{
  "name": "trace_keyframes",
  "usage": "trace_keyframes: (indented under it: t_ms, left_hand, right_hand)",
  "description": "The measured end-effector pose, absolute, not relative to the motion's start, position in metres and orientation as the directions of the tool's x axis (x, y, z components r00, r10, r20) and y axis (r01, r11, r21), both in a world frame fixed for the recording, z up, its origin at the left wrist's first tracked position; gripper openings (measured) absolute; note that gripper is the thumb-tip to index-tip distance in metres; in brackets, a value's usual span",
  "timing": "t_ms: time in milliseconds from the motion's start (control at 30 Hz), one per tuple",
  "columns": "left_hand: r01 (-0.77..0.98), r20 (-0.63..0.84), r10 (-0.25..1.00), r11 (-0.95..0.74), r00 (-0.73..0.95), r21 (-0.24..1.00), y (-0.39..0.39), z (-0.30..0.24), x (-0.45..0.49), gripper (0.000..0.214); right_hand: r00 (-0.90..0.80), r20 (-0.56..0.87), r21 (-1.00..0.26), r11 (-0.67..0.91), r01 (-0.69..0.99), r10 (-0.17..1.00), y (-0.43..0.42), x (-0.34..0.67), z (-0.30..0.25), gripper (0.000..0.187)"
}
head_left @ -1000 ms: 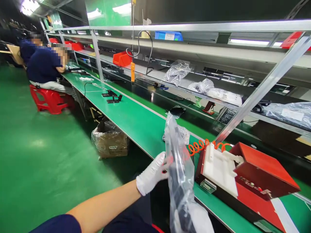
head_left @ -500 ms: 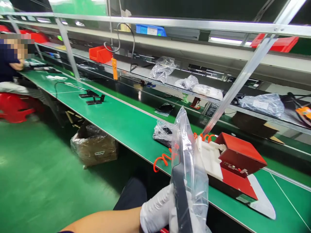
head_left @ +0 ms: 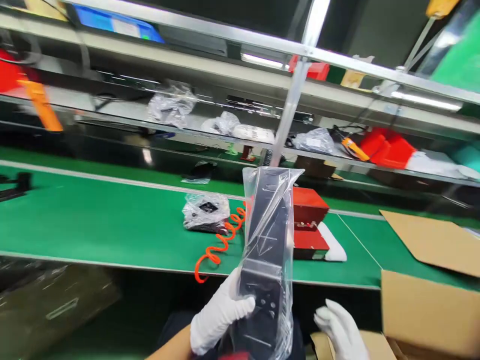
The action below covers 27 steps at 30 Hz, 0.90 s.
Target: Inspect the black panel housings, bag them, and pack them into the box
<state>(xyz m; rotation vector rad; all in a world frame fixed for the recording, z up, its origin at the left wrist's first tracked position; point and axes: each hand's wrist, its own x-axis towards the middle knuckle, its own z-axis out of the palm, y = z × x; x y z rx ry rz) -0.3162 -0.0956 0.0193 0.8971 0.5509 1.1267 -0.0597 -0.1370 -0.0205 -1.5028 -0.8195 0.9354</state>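
1. Left hand (head_left: 221, 315), white glove, bottom middle of the frame: it's clamped on a long black part (head_left: 268, 215) that sits inside a clear plastic bag (head_left: 288, 280). Thumb is across the front face, with the rest of the hand at the left edge.

2. So the part is right up against that hand, just to its right in the frame. Most of its length sticks up above the grip, roughly upright, top end near the center of the frame. The lower end runs down past the hand to the bottom edge.

3. Right hand (head_left: 343, 332), also gloved, is lower right, kinda blurry. Fingers are loosely curled and apart from the bag. It's near the flaps of a cardboard box (head_left: 431, 310).

4. Behind the bagged part there's a red machine (head_left: 309, 205), partly covered by it, just right of center on the green bench (head_left: 112, 225).

5. Left of the part, an orange coiled hose (head_left: 215, 255) loops over the bench, and a plastic-wrapped item (head_left: 206, 212) lies just beside it.

6. Farther out: a shelf along the upper part of the frame, with a red bin (head_left: 390, 147) at right. An orange tool (head_left: 41, 105) shows upper left, pretty smeared.
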Motion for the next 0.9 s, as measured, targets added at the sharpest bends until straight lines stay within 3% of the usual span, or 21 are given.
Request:
trace_keyframes:
  t_ms: [33,100,133,167,333,467,567,633,733,900]
  left_hand:
    - [-0.494,0.035,0.915,0.184,0.401,0.85,-0.097,0.019,-0.312,0.067]
    - [-0.441,-0.009,0.889,0.237,0.458,0.866,-0.103,0.022,-0.301,0.07]
    - [-0.404,-0.043,0.88,0.261,0.474,0.877,-0.105,0.025,-0.295,0.071]
    - [-0.349,-0.082,0.871,0.278,0.484,0.895,-0.107,0.027,-0.289,0.071]
    - [0.086,-0.224,0.791,0.214,0.569,0.973,-0.116,0.024,-0.251,0.079]
    - [0.333,-0.261,0.573,-0.023,0.777,0.943,-0.133,0.001,-0.221,0.054]
    - [0.458,-0.362,0.373,-0.211,0.854,0.863,-0.138,-0.024,-0.215,0.053]
    - [0.494,-0.403,0.352,-0.224,0.845,0.84,-0.133,-0.04,-0.221,0.06]
    - [0.531,-0.446,0.38,-0.155,0.81,0.833,-0.12,-0.059,-0.238,0.066]
    - [0.579,-0.486,0.44,-0.101,0.755,0.809,-0.099,-0.072,-0.264,0.07]
  right_hand:
    - [0.377,-0.099,-0.995,-0.082,-0.06,0.921,-0.144,-0.061,-0.016,0.078]
    - [0.072,-0.02,-0.993,-0.012,-0.121,0.997,-0.157,-0.08,-0.009,0.086]
    - [-0.025,-0.012,-0.988,-0.015,-0.152,1.0,-0.161,-0.094,-0.007,0.081]
    - [-0.014,-0.018,-0.982,-0.02,-0.186,1.0,-0.163,-0.108,-0.006,0.07]
    - [0.421,0.01,-0.973,0.107,-0.207,0.907,-0.171,-0.116,-0.006,0.046]
    - [0.717,0.026,-0.981,0.154,-0.114,0.697,-0.207,-0.061,0.003,0.043]
    - [0.886,0.043,-0.991,0.131,-0.02,0.462,-0.242,0.007,0.01,0.051]
    - [0.965,0.093,-0.996,0.04,0.086,0.243,-0.267,0.06,0.011,0.06]
    - [0.994,0.097,-0.99,-0.098,0.101,0.04,-0.302,0.134,0.0,0.055]
    - [1.0,-0.006,-0.961,-0.277,-0.008,-0.008,-0.335,0.203,-0.041,0.026]
